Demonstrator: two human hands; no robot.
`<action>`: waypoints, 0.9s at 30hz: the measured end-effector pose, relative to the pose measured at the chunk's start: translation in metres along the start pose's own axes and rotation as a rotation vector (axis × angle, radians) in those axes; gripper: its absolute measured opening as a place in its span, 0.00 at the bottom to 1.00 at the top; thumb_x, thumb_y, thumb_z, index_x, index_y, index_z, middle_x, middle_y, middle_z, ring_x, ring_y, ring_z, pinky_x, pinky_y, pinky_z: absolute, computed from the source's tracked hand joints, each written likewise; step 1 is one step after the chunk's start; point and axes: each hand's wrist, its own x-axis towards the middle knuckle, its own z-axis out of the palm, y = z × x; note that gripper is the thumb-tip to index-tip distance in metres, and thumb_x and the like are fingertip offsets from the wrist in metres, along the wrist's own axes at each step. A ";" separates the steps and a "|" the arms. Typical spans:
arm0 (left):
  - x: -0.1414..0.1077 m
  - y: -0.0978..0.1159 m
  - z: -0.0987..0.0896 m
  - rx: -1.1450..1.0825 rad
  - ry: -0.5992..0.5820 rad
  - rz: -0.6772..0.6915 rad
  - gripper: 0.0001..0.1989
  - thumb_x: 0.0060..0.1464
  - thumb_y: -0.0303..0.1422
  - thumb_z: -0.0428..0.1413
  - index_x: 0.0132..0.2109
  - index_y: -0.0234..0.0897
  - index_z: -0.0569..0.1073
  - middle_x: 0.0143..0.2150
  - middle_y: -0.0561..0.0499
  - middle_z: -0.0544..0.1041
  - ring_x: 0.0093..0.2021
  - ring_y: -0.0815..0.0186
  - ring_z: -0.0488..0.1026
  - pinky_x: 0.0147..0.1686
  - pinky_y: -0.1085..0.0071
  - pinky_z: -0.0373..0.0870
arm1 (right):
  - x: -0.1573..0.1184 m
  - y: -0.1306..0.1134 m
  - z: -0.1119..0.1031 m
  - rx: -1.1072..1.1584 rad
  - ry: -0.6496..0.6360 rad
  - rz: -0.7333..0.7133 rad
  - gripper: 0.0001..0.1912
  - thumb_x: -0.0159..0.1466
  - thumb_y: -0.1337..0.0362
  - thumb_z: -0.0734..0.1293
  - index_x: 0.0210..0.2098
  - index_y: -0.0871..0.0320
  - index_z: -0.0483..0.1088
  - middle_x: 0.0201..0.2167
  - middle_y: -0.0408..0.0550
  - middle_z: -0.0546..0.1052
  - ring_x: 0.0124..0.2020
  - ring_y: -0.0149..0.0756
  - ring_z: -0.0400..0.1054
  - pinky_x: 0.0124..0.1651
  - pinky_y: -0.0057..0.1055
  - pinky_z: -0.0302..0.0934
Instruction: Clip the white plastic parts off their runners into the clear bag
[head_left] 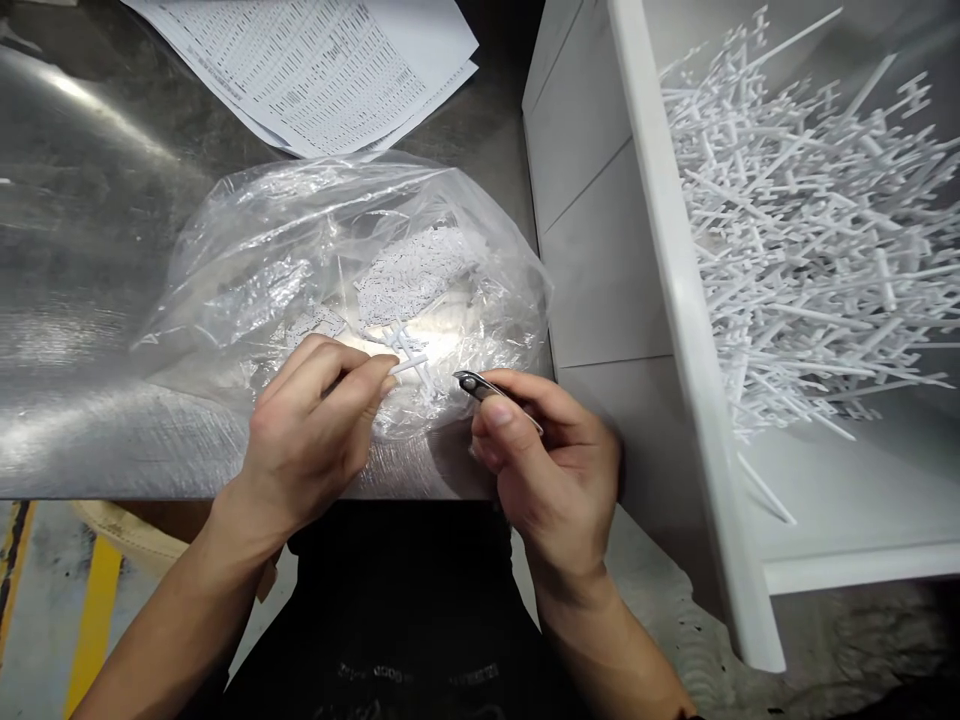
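Between thumb and fingers, my left hand (319, 425) pinches a small white branched plastic piece (409, 362) made of thin rods. My right hand (551, 460) is closed around a metal nail clipper (480, 388), whose jaws point left toward the piece. A short gap separates the jaws from the white rods. Under both hands lies a clear plastic bag (247, 260). Inside it a heap of tiny white bits (420, 270) shows through the film.
To the right stands a white bin (675, 300) holding a tangled pile of white plastic sprues (817, 240). Printed sheets (300, 65) lie behind the bag on the metal table (82, 250). The table's front edge runs just before my body.
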 end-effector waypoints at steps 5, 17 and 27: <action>0.000 0.000 -0.002 -0.045 0.037 0.049 0.09 0.63 0.17 0.61 0.45 0.33 0.78 0.36 0.52 0.75 0.38 0.69 0.72 0.39 0.71 0.71 | 0.001 -0.004 0.003 -0.062 -0.027 -0.044 0.07 0.66 0.67 0.78 0.43 0.51 0.86 0.27 0.39 0.81 0.27 0.27 0.73 0.35 0.26 0.73; 0.001 0.002 -0.004 -0.064 0.026 0.068 0.09 0.62 0.16 0.61 0.44 0.34 0.78 0.37 0.51 0.75 0.37 0.67 0.73 0.38 0.69 0.72 | -0.001 -0.002 -0.002 -0.140 -0.096 -0.101 0.08 0.69 0.67 0.76 0.47 0.51 0.85 0.32 0.40 0.80 0.32 0.30 0.75 0.39 0.28 0.73; -0.002 -0.001 -0.009 -0.129 -0.032 0.054 0.11 0.64 0.17 0.60 0.48 0.36 0.77 0.39 0.50 0.78 0.39 0.66 0.75 0.41 0.66 0.74 | 0.004 -0.007 -0.004 -0.150 -0.143 -0.062 0.05 0.70 0.64 0.76 0.46 0.53 0.85 0.31 0.42 0.83 0.29 0.32 0.75 0.33 0.30 0.72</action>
